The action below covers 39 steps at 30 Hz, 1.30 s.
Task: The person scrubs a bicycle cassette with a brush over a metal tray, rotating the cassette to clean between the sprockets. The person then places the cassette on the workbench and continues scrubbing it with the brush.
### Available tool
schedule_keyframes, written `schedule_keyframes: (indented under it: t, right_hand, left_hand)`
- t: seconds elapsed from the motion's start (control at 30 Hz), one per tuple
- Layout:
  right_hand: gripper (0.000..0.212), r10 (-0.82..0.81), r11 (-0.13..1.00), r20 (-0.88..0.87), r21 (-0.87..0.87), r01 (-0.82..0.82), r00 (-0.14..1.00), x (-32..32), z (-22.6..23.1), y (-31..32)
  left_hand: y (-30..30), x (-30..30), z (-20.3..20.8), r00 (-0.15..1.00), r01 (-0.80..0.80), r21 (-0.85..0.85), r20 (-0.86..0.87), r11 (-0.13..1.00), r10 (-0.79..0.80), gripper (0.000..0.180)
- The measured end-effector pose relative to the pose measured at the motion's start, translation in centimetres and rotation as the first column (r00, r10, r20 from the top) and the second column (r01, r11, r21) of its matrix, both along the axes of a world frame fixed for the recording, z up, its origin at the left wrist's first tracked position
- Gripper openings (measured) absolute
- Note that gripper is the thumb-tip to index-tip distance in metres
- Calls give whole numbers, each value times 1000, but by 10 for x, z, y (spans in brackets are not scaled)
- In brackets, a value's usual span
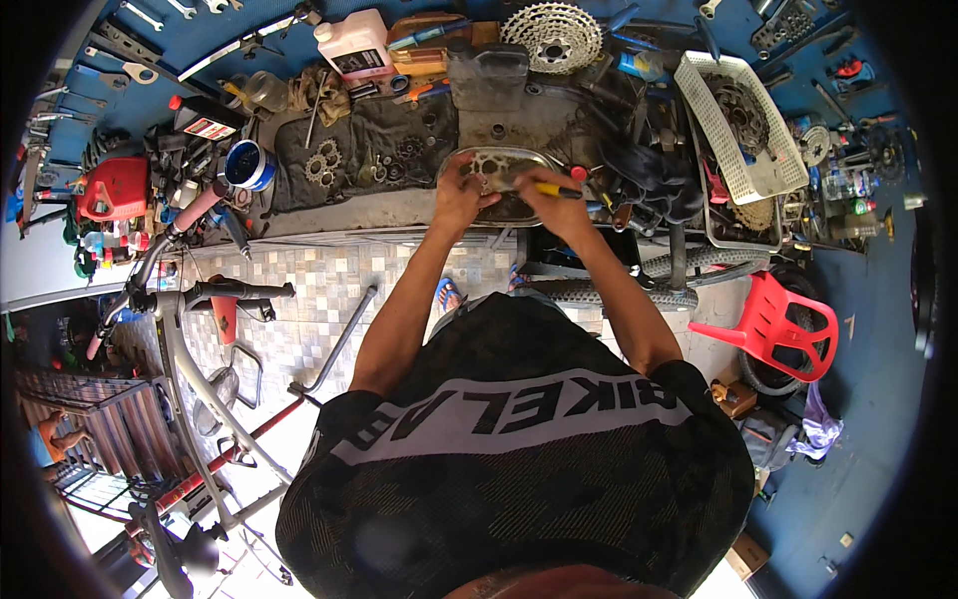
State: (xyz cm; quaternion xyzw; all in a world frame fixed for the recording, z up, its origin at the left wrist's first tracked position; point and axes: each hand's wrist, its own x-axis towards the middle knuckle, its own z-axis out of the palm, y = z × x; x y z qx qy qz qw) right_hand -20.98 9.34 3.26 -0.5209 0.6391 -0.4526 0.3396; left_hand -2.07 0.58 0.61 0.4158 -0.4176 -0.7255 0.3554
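One toothed metal ring (pixel 489 168) is at a metal tray (pixel 516 152) on the surface (pixel 379 208). At its 7 o'clock, the left hand (pixel 462 197) is half curled; its grip I cannot tell. At 4 o'clock, the right hand (pixel 555 212) closes around a yellow-and-black tool (pixel 552 189). Farther out: sprockets (pixel 319 172) at 9, a large cassette (pixel 552 40) at 1, a white basket (pixel 709 128) at 3.
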Motion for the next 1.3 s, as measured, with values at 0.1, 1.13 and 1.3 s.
schedule_keyframes:
  t: [0.1, 1.13, 1.3]
  right_hand:
    - [25, -13, 999, -66, -47, 10, 998, -14, -11, -5]
    - [38, 179, 981, -276, -20, -192, 944, -35, -22, 18]
    - [41, 17, 991, -347, 131, 31, 938, -34, -4, 1]
  left_hand:
    - [0, 5, -8, 998, -26, 21, 57, 999, 24, 35]
    - [-7, 14, -13, 995, 91, -51, 56, 995, -88, 43]
    - [-12, 14, -31, 986, 113, -51, 130, 992, -105, 48]
